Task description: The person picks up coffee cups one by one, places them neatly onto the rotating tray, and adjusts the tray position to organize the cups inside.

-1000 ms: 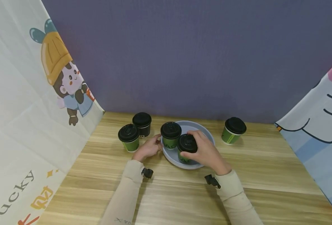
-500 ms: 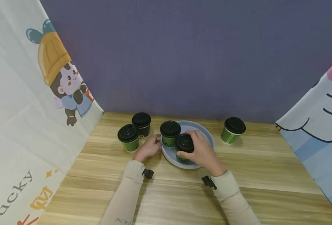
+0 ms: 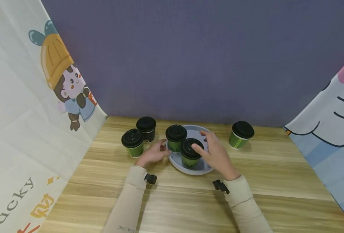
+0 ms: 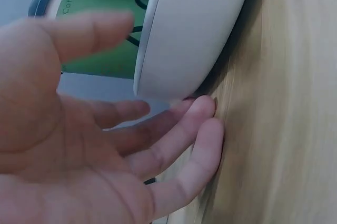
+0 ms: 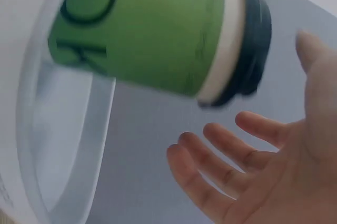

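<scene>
Two green paper cups with black lids stand upright in a round grey-blue tray: the front cup [image 3: 190, 158] and the back cup [image 3: 176, 137]. My right hand [image 3: 218, 154] hovers just right of the front cup, fingers spread and holding nothing; the right wrist view shows a gap between this hand [image 5: 263, 166] and the lid. At the left side of the tray [image 3: 195, 172] is my left hand [image 3: 153, 153]. In the left wrist view its fingers [image 4: 184, 139] lie loosely bent at the tray's lower edge, by the table, with the thumb raised apart from the rim.
Left of the tray, a green cup [image 3: 135, 149] stands in front of a black cup [image 3: 149, 134], both lidded. Another green cup [image 3: 238, 140] stands at the right. A purple-grey panel [image 3: 195, 61] backs the wooden table [image 3: 183, 204], with printed cloths at both sides.
The right hand first shifted the front cup slightly left in the tray, then let go and drew back to the right. The left hand's thumb and fingers have loosened at the tray's edge.
</scene>
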The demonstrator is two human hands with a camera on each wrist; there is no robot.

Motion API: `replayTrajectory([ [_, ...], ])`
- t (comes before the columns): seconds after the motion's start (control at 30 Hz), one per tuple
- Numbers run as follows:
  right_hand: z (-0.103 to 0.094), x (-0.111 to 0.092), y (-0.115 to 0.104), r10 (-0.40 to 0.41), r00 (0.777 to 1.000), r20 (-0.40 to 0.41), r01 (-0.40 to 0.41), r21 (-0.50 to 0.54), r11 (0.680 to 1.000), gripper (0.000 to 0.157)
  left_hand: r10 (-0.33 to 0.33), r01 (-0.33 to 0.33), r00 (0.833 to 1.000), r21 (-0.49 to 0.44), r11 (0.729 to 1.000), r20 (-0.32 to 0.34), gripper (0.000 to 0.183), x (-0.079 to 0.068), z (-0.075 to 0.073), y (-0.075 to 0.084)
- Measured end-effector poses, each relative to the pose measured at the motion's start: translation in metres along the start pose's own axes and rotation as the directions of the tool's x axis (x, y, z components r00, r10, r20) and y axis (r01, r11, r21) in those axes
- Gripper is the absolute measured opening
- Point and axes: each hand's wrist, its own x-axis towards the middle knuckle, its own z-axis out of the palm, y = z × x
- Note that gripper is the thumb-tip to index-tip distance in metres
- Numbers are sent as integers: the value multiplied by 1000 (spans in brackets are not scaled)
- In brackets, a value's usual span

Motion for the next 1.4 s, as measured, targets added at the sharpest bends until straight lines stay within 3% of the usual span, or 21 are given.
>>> replayTrajectory([
  [0.17,-18,3,18,36,996,-82,-31,66,997,54,68,-69,993,10,998,99,102,-2,-2,3],
  [0.33,-34,2,41,65,985,-160,-53,80,995,50,177,-175,975,-23,984,138,102,0,0,3],
  [0.4,-38,1,51,71,978,-197,-59,67,996,48,192,-191,972,-19,981,138,103,0,1,3],
  [0.6,-47,-1,74,107,929,-355,-102,33,994,42,201,-203,970,2,979,136,100,0,2,6],
  [0.73,-50,-2,82,167,898,-408,-164,43,986,44,181,-182,974,-6,983,133,97,-1,2,7],
  [1.03,-54,-8,99,250,895,-369,-262,17,965,62,151,-145,978,-50,988,147,91,1,0,3],
  [1.4,-51,-13,115,277,925,-262,-294,-29,955,79,90,-80,987,-78,994,134,86,-1,-2,2],
])
